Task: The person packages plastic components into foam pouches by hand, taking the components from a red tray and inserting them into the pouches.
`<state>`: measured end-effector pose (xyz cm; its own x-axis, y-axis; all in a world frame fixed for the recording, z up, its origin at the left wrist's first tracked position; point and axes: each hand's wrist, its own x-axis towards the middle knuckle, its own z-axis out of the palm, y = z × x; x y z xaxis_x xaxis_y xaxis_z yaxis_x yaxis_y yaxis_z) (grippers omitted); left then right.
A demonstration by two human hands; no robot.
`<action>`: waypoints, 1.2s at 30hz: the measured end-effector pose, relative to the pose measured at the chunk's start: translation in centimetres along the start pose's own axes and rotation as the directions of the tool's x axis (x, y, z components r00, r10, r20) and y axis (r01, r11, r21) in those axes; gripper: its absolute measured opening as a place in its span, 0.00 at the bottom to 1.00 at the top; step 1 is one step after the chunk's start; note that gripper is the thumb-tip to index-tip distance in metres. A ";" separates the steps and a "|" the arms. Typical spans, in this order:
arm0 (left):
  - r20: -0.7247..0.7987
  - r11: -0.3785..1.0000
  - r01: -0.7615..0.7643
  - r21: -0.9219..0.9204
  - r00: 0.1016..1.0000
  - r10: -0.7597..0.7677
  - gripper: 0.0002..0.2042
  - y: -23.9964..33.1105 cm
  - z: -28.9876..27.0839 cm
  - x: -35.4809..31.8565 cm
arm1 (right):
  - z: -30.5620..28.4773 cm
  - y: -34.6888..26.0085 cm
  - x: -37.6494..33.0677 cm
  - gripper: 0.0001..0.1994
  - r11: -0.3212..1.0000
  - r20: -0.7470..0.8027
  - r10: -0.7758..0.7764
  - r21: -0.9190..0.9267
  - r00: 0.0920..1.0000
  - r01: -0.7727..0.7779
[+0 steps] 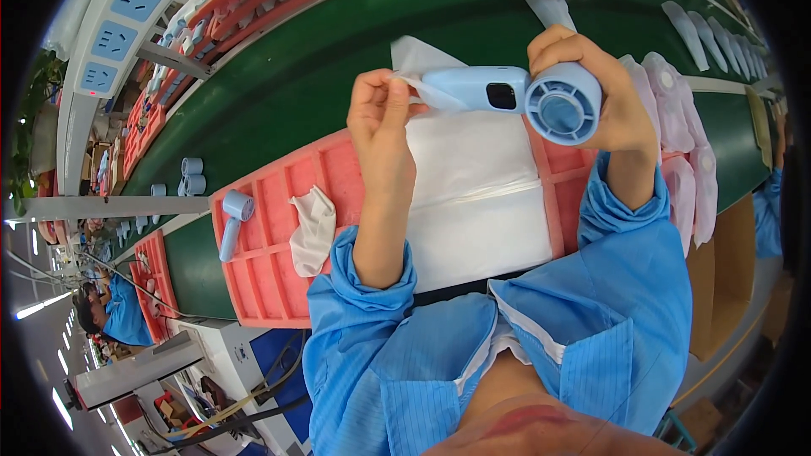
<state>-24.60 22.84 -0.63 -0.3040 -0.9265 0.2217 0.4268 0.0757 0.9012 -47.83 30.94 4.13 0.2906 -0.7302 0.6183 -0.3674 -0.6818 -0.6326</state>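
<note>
A light blue handheld fan (473, 89) with a round ribbed head and a small black display lies level in front of me, over the green belt. My right hand (600, 84) is wrapped round the fan's head. At the handle's far end, my left hand (384, 110) pinches a thin translucent white bag (427, 59), which covers the tip of the handle. Below the fan, a stack of flat white bags (477, 232) rests on a pink divided tray (279, 287). Behind my right fingers a white wrapped piece (545, 2) shows, its lower end hidden.
A bare blue fan (235, 215) and a crumpled white cloth (312, 232) lie in the tray's left side. Wrapped fans (676, 110) overlap at the right; several more (714, 38) line the far belt (338, 42). A post with sockets (114, 38) stands left. Another person (127, 308) works beyond.
</note>
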 end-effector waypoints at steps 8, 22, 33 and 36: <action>0.081 0.990 0.018 -0.137 0.997 -0.007 0.08 -0.6 0.3 -0.7 | 3.1 -0.2 0.2 0.29 0.967 -0.006 -0.052 -0.249 0.999 0.049; 0.017 0.867 -0.345 0.359 0.932 0.363 0.03 0.1 0.7 -1.7 | 6.9 1.3 0.9 0.37 0.926 -0.096 -0.217 -0.334 0.971 0.174; 0.224 0.629 -0.497 0.598 0.857 0.464 0.09 0.0 3.3 -3.9 | 7.5 2.4 0.6 0.42 0.899 -0.238 -0.051 -0.434 0.970 -0.059; 0.289 0.549 -0.548 0.632 0.823 0.488 0.10 -0.5 3.8 -4.2 | 7.4 2.5 0.4 0.41 0.911 -0.253 0.006 -0.397 0.967 -0.110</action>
<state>-26.82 28.07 -0.59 -0.2885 -0.6192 0.7303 -0.1372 0.7816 0.6085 -42.04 28.65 -0.65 0.0551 -0.6996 0.7124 -0.7176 -0.5238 -0.4589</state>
